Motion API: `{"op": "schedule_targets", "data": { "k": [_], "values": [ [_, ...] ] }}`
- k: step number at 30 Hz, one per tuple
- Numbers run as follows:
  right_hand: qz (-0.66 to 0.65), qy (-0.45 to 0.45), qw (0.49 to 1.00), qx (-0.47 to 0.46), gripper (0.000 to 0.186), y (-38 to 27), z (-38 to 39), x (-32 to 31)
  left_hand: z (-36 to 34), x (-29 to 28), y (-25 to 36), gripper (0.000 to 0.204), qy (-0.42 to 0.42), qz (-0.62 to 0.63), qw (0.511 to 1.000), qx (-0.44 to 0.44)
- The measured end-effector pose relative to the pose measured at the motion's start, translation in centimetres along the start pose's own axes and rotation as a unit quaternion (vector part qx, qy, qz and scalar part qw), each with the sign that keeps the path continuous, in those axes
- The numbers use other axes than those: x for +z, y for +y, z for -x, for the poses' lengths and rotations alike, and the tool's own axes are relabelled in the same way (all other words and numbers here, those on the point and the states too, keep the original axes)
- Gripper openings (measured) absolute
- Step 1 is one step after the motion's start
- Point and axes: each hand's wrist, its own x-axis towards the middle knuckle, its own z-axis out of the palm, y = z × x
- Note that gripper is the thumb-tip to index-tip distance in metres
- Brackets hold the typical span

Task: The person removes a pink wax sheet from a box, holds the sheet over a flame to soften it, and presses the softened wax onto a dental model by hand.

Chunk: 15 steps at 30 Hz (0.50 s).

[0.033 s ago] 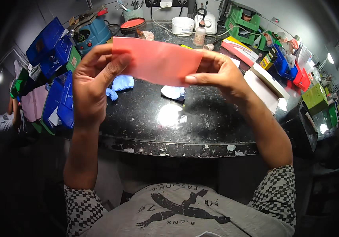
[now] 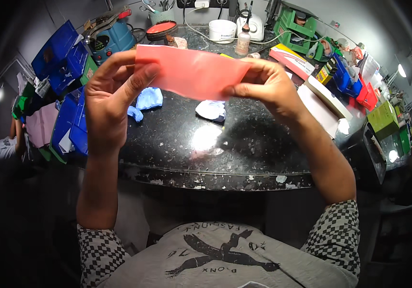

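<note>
A thin pink wax sheet is held up above the bench, slightly bowed and tilted down to the right. My left hand pinches its left end, with the thumb on the near face and the fingers behind. At the right end, my right hand grips it between thumb and fingers. Beyond and below the sheet lie a blue moulded lump, a smaller blue piece and a whitish-blue piece with a dark base. Neither hand touches these pieces.
The black worktop has a chipped front edge. At the back stand a white tub, a dropper bottle and a round red-topped container. Blue bins flank the left; an open white box lies right. Another person is far left.
My left hand has shifted slightly left. My right hand and the sheet's right end have moved a little up and right, and the sheet's lower edge is higher.
</note>
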Motion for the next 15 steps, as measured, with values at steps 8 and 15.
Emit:
{"op": "schedule_targets", "data": {
  "k": [8,15],
  "values": [
    [0.458,0.004,0.836,-0.301,0.033,0.8,1.1,-1.1,0.6,-1.2,-1.8,0.028,-0.059,-0.321,0.929,0.175],
    [0.242,-0.037,0.962,-0.126,0.050,0.7,0.7,-0.7,0.2,-0.4,-1.6,0.026,-0.049,-0.360,0.866,0.345]
  ]
}}
